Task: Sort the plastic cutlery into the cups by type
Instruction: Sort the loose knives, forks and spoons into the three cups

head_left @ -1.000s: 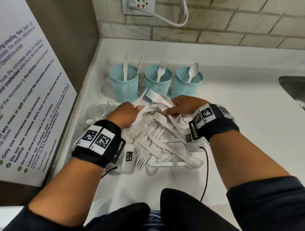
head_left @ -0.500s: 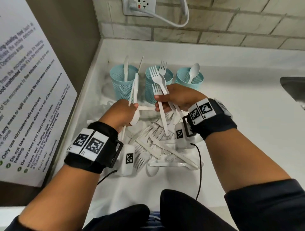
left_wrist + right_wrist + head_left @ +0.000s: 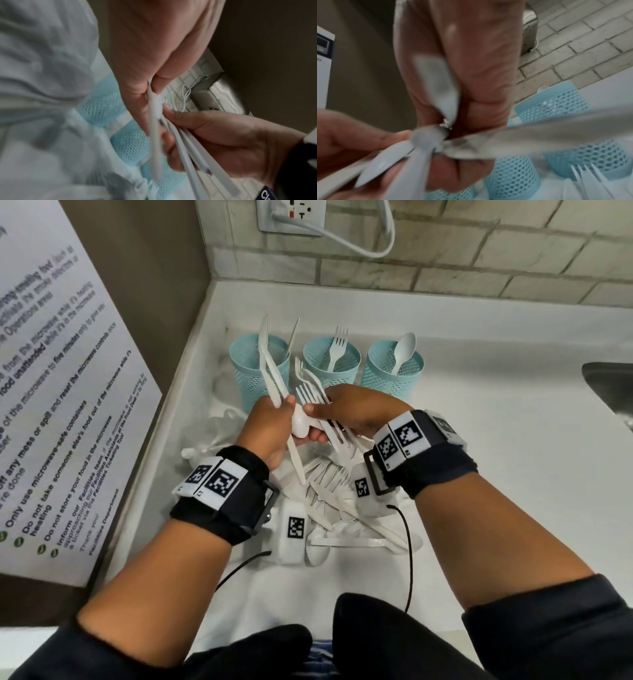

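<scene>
Dark navy sleeves [image 3: 548,642] are pushed up past bare forearms, and a black fabric wristband [image 3: 222,508] is strapped around each wrist, closed with a black plastic buckle [image 3: 269,505]. White blocks printed with black square fiducial markers [image 3: 399,438] are carried on top of each band, and a further marked white housing [image 3: 295,529] is mounted under each wrist. A thin black cable [image 3: 407,559] is run from each housing back toward the body
</scene>
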A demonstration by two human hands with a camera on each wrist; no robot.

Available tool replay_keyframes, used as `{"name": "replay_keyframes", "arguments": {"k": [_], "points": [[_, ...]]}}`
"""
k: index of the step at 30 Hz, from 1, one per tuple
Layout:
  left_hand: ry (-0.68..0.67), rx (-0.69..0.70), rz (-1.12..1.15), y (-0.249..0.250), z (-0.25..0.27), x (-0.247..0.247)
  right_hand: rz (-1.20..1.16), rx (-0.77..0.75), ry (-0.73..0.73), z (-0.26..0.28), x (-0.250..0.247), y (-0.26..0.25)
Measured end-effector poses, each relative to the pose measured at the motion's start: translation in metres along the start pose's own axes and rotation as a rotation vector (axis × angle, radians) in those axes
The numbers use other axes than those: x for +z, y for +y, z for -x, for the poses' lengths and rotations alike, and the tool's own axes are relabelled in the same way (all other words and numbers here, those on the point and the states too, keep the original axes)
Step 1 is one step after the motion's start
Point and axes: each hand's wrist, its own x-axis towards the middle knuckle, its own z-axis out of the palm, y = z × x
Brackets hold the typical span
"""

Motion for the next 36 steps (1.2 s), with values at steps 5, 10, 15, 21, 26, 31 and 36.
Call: {"name": "replay_keyframes", "arguments": {"k": [5,10,15,21,26,31,36], "points": [[0.004,-0.033,0.082,-0.007,0.002,0.013,0.035,0.01,0.229,-0.003,0.007,0.002],[-0.093,-0.015,0.07,-0.014,0.005,0.016,-0.135,0.013,0.259,-0.006,0.013,-0.002],[-0.119,0.017,0.08,-0.017,0.01,0.018,-0.369,0.073,0.272,-0.007,0.02,-0.006],[-0.132,0.025,0.073,-0.019,0.01,0.019,-0.41,0.09,0.31,-0.009,0.023,-0.006],[-0.134,0.062,0.051,-0.015,0.011,0.018,-0.383,0.095,0.293,-0.009,0.025,-0.004],[-0.144,0.033,0.091,-0.016,0.011,0.017,-0.573,0.073,0.248,-0.006,0.026,-0.001],[-0.133,0.016,0.093,-0.016,0.01,0.015,-0.66,0.071,0.249,-0.006,0.018,0.003]]}}
